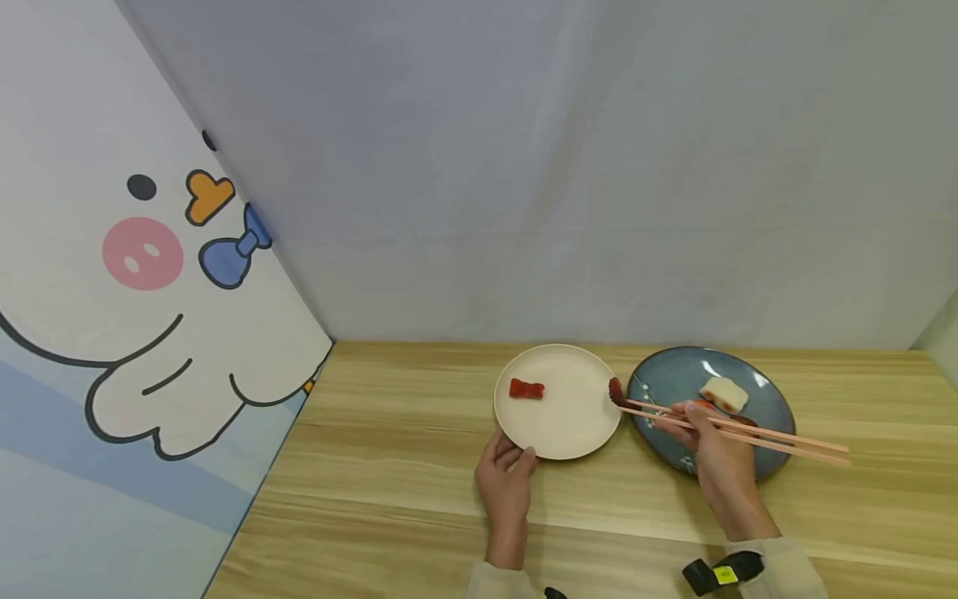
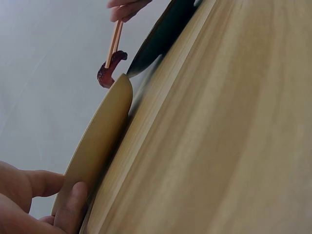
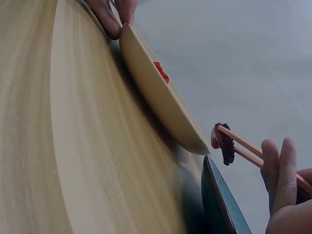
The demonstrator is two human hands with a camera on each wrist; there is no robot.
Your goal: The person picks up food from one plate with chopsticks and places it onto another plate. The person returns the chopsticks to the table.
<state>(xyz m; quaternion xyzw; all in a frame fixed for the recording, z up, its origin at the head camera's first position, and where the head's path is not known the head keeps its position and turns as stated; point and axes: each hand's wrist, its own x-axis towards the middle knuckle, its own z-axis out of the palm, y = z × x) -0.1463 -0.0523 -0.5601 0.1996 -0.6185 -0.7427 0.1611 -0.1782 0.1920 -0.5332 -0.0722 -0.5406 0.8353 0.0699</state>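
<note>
My right hand [image 1: 722,462] holds a pair of pink chopsticks [image 1: 774,431]. Between their tips is a dark red, curled octopus tentacle piece [image 3: 224,143], raised above the facing rims of the two plates. At the lower left of the cream plate [image 1: 572,416], my left hand [image 1: 505,482] grips the rim with thumb and fingers. A flat red piece of food [image 1: 527,389] lies on that plate's left side. Under the right hand is the blue plate [image 1: 666,374], carrying a white piece with browned spots [image 1: 723,394] and other red and brown pieces partly hidden by the hand.
Both plates stand side by side on a wood-grain table [image 1: 389,466], close to its back edge. A grey cloth wall [image 1: 599,183] rises behind them. To the left is a panel [image 1: 135,349] printed with a white cartoon bird.
</note>
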